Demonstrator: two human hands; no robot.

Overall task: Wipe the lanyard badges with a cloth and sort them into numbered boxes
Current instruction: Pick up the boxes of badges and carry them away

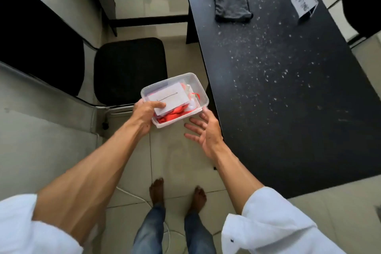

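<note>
So the person's standing barefoot on the tile floor [175,156], next to the black bench [288,99] that fills the right side of the frame. The bench top is covered in little white specks.

Left hand [144,114] is clamped on the near-left end of a clear plastic box [201,93], held up in the air around the middle of the frame, off the bench and just left of its edge. The thumb presses down on a white paper label [167,97] lying on top, which has a single stroke drawn on it, looks like a "1". Under the label there's a tangle of red lanyards [175,114] inside the box. There's some pale stuff next to them, too blurry for me to say whether it's the badges.

Right hand [203,132] is wide open, fingers spread, holding nothing, just below the box's near-right corner. Can't tell if the fingertips actually touch it.

A folded grey cloth [232,5] sits on the bench at the upper right, well apart from the box. Further right is a white folded card [303,0] with writing I can't read. A black chair [129,70] stands behind the box, left of centre.
</note>
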